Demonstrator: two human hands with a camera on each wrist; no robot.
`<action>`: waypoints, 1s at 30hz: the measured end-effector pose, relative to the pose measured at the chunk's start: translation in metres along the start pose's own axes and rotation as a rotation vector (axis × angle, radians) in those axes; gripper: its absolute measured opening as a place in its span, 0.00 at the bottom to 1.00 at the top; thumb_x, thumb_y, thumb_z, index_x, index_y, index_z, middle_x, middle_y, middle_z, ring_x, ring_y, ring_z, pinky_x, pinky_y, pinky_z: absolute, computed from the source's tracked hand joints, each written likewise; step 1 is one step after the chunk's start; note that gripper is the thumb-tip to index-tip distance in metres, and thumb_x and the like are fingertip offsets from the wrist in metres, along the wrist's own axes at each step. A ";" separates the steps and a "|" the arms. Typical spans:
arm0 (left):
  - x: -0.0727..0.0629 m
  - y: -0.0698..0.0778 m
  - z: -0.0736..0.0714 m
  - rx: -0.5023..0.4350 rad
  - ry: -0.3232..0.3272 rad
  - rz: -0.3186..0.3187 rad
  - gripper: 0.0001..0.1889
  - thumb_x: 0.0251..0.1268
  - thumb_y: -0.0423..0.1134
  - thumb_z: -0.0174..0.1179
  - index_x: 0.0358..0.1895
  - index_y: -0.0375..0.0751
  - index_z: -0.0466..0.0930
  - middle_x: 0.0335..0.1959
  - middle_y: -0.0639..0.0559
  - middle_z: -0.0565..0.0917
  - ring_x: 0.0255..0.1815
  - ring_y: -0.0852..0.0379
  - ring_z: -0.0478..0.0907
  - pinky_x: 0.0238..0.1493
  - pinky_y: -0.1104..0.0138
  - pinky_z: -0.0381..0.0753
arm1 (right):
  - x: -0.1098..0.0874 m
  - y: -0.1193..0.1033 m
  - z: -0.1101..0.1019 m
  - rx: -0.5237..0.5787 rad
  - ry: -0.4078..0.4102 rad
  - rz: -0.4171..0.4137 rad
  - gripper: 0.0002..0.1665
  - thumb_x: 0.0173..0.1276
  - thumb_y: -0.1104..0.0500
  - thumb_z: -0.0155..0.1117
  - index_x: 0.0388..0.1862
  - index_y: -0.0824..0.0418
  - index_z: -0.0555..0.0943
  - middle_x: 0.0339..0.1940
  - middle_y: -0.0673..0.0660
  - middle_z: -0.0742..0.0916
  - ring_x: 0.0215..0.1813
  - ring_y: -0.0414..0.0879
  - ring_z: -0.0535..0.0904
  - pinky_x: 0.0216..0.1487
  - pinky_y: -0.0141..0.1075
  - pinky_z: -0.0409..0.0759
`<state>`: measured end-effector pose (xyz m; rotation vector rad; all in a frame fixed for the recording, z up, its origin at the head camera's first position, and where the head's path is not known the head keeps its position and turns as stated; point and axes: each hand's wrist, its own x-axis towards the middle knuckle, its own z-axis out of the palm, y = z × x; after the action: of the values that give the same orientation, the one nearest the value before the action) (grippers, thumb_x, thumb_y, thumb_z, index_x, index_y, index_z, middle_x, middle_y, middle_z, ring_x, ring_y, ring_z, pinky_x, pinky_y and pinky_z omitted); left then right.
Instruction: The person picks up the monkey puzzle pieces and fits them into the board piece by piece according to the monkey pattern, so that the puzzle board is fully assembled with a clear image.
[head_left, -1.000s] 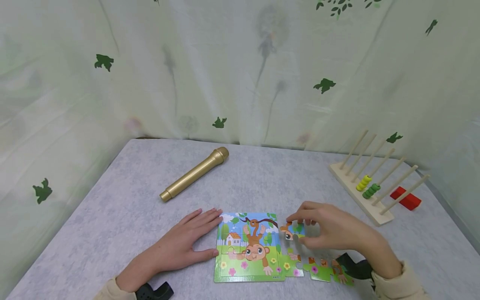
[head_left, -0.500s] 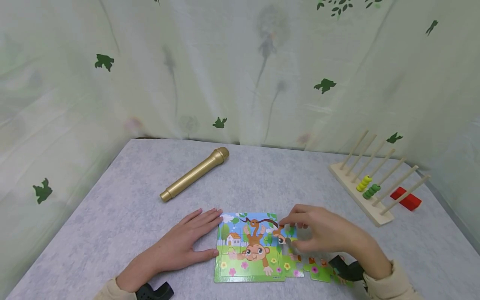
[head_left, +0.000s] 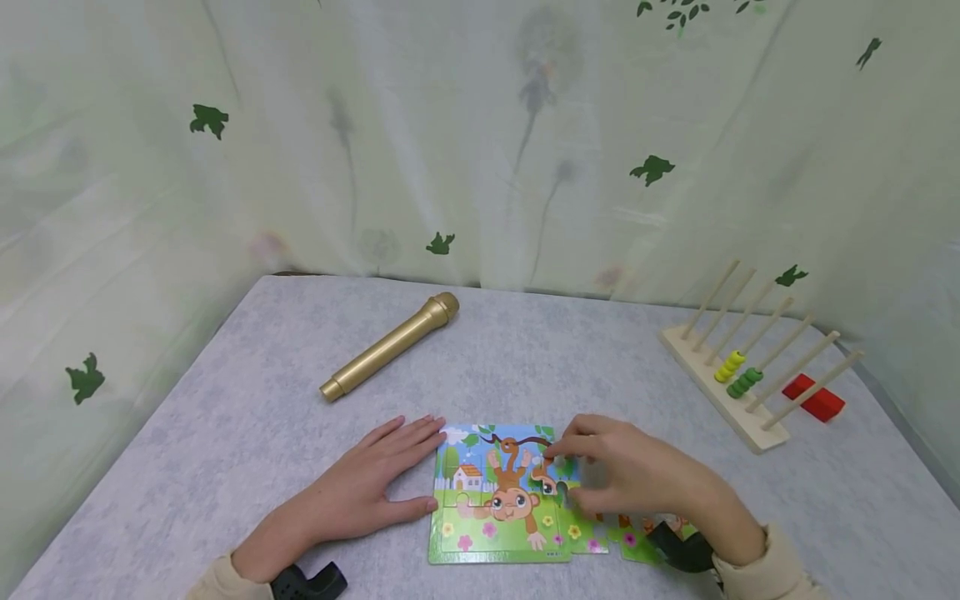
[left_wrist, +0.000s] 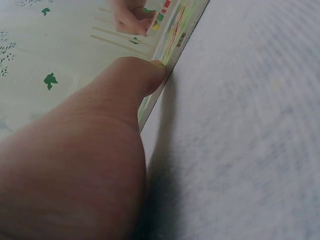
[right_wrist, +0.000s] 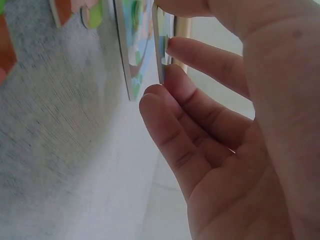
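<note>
A square monkey jigsaw puzzle (head_left: 467,529) lies on the table in the head view, with a green lower border. My left hand (head_left: 375,485) rests flat at its left side, fingers straight, the thumb and fingertips touching the edge. Between thumb and fingers, my right hand (head_left: 637,471) pinches a puzzle piece (head_left: 547,483) showing part of a monkey's face. That piece is over the puzzle's right edge; the right wrist view shows its thin side (right_wrist: 159,45) apart from the board. Several loose puzzle pieces (head_left: 583,533) lie right of the puzzle, partly hidden under the right hand.
A gold toy microphone (head_left: 390,346) lies behind the left hand. At the right stands a wooden peg rack (head_left: 723,392) with yellow beads (head_left: 729,367) and green beads (head_left: 745,382), a red block (head_left: 813,398) beyond it. A patterned curtain (head_left: 480,150) hangs behind the table.
My right hand has carried the pinched puzzle piece leftward, from beside the puzzle to over its right edge. My left hand has stayed in place.
</note>
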<state>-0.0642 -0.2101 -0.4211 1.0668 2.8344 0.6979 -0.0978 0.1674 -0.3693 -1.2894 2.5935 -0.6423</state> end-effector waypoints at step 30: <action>0.001 -0.001 0.000 -0.001 0.016 0.019 0.42 0.72 0.66 0.58 0.80 0.46 0.64 0.82 0.52 0.62 0.83 0.53 0.58 0.82 0.74 0.34 | 0.013 -0.014 0.022 -0.056 0.018 -0.065 0.21 0.66 0.55 0.70 0.59 0.44 0.86 0.54 0.42 0.83 0.46 0.34 0.75 0.45 0.26 0.81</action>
<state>-0.0653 -0.2101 -0.4212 1.0949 2.8406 0.7125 -0.0883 0.1433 -0.3822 -1.3968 2.6110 -0.5978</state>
